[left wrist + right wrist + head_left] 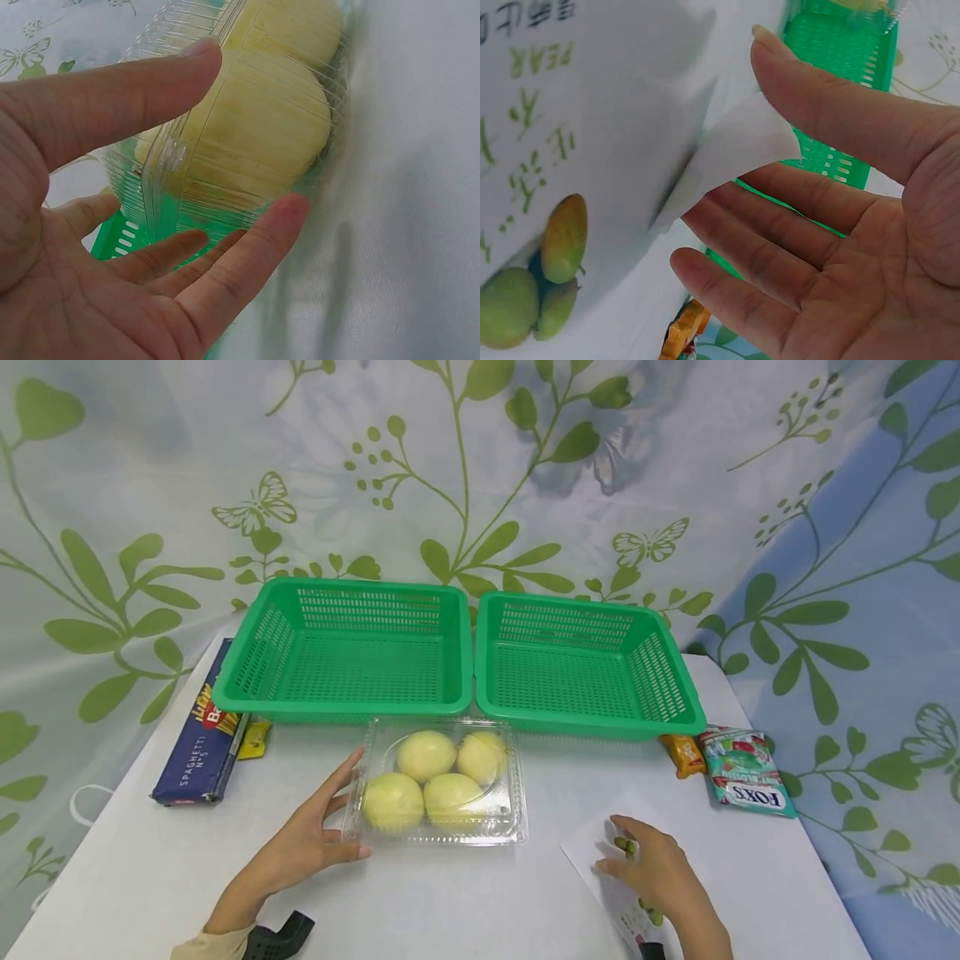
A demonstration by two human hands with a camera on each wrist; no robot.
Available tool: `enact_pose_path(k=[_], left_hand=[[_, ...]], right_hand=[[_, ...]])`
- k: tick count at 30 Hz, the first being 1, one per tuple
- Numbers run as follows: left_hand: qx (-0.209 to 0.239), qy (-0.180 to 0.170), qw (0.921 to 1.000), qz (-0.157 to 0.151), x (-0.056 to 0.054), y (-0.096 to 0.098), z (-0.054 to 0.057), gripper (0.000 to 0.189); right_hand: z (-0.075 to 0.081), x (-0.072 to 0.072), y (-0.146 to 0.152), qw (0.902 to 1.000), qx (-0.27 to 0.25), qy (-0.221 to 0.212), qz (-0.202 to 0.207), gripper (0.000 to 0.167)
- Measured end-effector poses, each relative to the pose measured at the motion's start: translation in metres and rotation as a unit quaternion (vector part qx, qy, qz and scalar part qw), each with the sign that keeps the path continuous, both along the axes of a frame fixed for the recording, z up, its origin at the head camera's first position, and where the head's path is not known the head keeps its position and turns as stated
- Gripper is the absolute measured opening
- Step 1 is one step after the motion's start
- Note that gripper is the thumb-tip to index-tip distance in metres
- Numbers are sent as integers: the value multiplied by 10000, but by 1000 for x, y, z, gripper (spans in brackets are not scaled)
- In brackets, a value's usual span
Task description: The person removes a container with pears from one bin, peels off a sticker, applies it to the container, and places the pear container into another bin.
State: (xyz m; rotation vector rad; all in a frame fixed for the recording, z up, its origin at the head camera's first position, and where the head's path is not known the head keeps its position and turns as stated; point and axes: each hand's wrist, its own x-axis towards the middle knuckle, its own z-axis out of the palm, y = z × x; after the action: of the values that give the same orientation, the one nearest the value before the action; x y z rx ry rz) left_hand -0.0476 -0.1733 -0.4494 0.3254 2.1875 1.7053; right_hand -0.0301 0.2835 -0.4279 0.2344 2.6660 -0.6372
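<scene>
A clear plastic clamshell box (pixel 517 789) lies in front of the baskets in the head view, with several pale yellow round fruits (pixel 393 802) inside. My left hand (pixel 300 847) is at the box's left side, thumb and fingers spread around that edge; the left wrist view shows the fingertips (pixel 289 214) right at its ribbed wall. Over on the right, my right hand (pixel 663 872) hovers by a white paper sheet (pixel 588 852) printed with green pears and lettering. In the right wrist view the sheet's curled corner (pixel 735 142) rises between the thumb and extended fingers.
Two green plastic baskets (pixel 345 707) (pixel 585 724) stand side by side at the back. To the left lie a blue spaghetti box (pixel 191 764) and a small yellow packet (pixel 255 740). A small orange packet (pixel 682 756) and a FOX'S candy bag (pixel 750 772) are at the right.
</scene>
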Motion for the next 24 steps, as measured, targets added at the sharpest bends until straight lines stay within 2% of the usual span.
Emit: enact_pose_path(k=[8,15,19,24], left_hand=[[-27,23,10000,-12,-1,0,-1,119],[115,-217,9997,10,1,1,-4,119],[102,-130,9999,11,1,1,-5,119],[100,-111,9999,6,-1,1,-5,120]], right_hand=[[-3,2,-3,9997,120,215,-71,65],[-7,6,-6,9986,203,478,-90,59],[-8,5,-6,9976,248,627,-162,54],[-9,3,-5,9966,305,697,-314,39]])
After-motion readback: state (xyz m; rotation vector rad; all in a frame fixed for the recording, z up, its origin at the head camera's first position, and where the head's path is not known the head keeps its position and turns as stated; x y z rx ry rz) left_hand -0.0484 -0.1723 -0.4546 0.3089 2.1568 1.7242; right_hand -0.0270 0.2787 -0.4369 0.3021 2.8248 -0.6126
